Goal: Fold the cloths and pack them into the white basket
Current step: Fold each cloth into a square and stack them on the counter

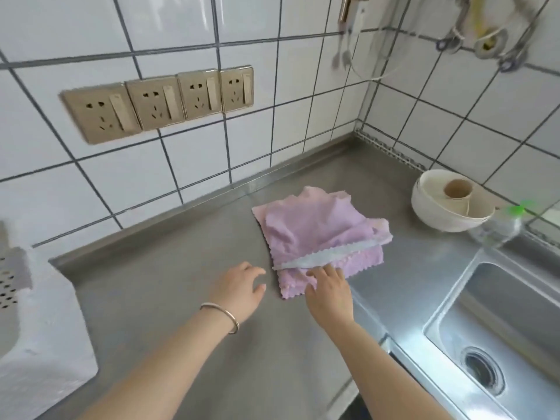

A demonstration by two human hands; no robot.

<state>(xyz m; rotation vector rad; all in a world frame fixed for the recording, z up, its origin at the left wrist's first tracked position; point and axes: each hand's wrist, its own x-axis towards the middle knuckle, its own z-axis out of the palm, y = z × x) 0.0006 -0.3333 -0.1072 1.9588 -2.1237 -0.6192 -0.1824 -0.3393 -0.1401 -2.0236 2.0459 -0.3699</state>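
Both forearms reach forward from the near edge of the steel counter [181, 298], bare to the elbow, converging toward a pile of pink cloths [315, 234] that lies toward the counter's back edge, between the middle of the counter and the sink [497, 328] set into its right end.

The right hand [328, 291] lies palm down on the near left corner of the pile. Its fingers are stretched forward and fairly straight, pressing flat on the cloth, with the fingertips just at a pale blue-white strip [327, 258] that runs across the pile from lower left to upper right. The wrist is slightly bent and the forearm slants in from the near right.

The left hand [239, 291] hovers or rests over bare counter just left of the pile, not touching the cloth. It is palm down, fingers loosely spread and gently curved, holding nothing. A thin metal bangle [222, 316] circles the left wrist.

The top cloth of the pile is rumpled, its far part bunched up, while the lower layers show zigzag-cut edges at the near side.

The white basket [39, 334] stands at the counter's left edge, only partly in view, well apart from the pile. A white bowl [439, 213] sits near the back right corner, beside a clear bottle with a green cap [500, 227].
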